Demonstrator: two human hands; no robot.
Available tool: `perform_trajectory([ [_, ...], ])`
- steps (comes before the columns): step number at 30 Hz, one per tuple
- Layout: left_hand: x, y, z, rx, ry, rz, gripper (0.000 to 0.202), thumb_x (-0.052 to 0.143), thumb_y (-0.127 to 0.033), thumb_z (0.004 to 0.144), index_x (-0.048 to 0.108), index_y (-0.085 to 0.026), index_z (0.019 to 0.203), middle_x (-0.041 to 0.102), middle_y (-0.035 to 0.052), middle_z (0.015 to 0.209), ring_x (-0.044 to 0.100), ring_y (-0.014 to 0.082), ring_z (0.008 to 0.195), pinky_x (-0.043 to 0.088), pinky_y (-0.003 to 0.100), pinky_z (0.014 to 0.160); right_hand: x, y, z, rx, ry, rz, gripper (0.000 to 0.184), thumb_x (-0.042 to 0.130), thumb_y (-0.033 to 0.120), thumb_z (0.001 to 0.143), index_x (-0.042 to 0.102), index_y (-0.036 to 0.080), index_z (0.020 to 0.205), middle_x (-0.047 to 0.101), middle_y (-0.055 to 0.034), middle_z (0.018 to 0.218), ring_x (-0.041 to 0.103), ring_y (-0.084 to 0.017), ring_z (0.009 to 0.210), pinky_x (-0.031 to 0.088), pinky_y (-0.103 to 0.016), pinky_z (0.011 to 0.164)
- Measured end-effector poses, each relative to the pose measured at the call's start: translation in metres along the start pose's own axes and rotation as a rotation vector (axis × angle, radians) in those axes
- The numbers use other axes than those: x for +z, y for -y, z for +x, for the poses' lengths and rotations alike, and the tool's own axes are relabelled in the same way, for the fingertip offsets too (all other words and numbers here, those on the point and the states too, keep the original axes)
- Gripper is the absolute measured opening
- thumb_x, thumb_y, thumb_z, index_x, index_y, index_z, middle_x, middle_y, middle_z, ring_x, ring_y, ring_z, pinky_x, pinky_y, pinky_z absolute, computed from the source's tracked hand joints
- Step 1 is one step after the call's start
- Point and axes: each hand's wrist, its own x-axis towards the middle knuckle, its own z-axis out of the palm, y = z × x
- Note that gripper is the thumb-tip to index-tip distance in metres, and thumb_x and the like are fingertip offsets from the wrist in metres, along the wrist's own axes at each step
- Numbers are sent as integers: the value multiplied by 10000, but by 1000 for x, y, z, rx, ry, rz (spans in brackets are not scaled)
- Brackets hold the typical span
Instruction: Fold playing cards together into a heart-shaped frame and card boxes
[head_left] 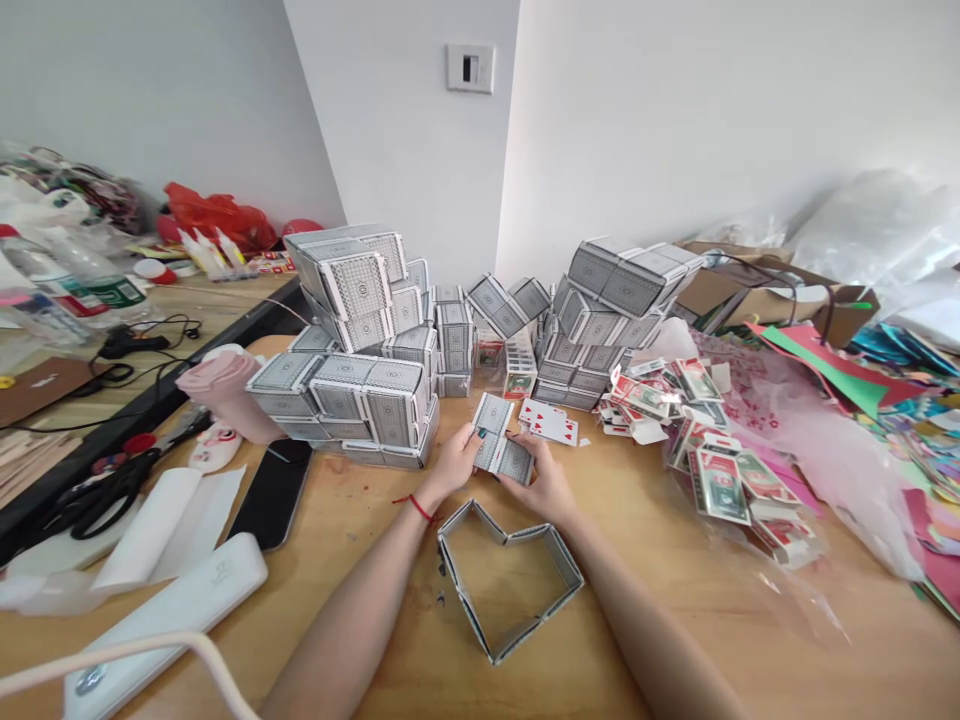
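"Scissors (129,472) at the left of the bench (360,520); what comes next?"
"A black phone (271,492), then a tall stack of folded grey cards (367,390) farther back."
"And the hands?"
"The left hand (456,460) grips the left edge of a grey card piece (504,447). I can't tell whether that piece touches the bench."
"What's near it?"
"A heart-shaped frame (516,636) lies between the forearms."
"The right hand (544,480)?"
"Pinching the piece's right edge, near face-up playing cards (556,424). Farther right, a heap of card packs (720,487)."
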Motion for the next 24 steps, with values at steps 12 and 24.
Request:
perform_trajectory([
  [12,0,-2,-4,-22,-80,-27,216,409,-340,836,428,-177,695,445,-35,607,401,105,557,323,217,524,-5,0,-1,-13,-73,-18,530,694,355,671,467,231,1134,588,-90,1120,579,-243,1028,486,-409,882],
  [24,3,-3,-6,31,-136,82,213,404,-307,833,439,-173,672,465,-26,626,421,111,603,335,217,549,0,1,-4,-37,-59,-98,465,673,336,692,452,256,1093,591,-81,1080,567,-252,1026,462,-445,892],
])
